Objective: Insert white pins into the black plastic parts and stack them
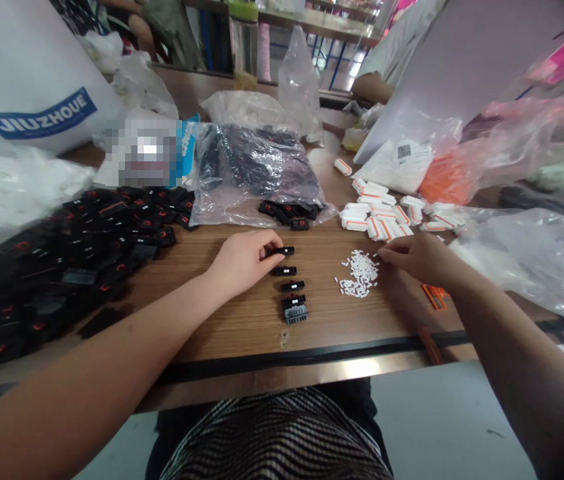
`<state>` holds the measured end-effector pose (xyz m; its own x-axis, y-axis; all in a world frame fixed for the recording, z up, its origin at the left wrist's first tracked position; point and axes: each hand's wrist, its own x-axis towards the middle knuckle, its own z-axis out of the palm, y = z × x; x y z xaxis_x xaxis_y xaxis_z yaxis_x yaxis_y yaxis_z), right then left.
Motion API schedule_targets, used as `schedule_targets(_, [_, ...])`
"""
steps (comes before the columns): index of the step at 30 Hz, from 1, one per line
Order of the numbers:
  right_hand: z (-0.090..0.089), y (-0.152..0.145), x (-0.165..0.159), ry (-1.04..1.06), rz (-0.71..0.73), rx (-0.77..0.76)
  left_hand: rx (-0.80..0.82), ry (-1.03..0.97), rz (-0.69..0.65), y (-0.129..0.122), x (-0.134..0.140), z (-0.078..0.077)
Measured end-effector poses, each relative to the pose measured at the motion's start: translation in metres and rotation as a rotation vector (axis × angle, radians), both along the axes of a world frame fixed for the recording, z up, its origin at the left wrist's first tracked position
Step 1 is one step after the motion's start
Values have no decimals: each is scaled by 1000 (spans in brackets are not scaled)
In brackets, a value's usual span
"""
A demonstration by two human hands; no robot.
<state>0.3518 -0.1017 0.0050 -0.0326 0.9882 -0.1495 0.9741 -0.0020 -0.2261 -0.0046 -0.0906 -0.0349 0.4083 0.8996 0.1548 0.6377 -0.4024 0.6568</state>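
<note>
My left hand [249,261] is closed in a pinch on the end of a small black connector housing [288,251]. Below it, several similar black housings [293,286] form a column on the wood table, most showing white dots on top. The lowest piece is a grey, comb-like connector [296,315]. Right of the column lies a loose heap of tiny white plugs [359,275]. At the heap's right edge, my right hand [415,257] has its thumb and fingertips pressed together; whether a plug is between them is too small to tell.
A large pile of black housings [62,260] covers the left side. A clear bag of black parts [262,163] lies at the back. White-and-orange pieces [379,210] sit at back right, orange parts [435,297] by my right forearm. The table edge [312,357] runs in front.
</note>
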Motion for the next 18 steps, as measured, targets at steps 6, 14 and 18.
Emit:
schedule_targets(6, [-4, -6, -2, 97, -70, 25, -3, 6, 1, 0, 0, 0])
schedule_targets(14, [-14, -5, -8, 7, -120, 72, -7, 9, -2, 0, -1, 0])
schedule_targets(18, [-2, -4, -9, -18, -119, -10, 0, 11, -5, 0, -1, 1])
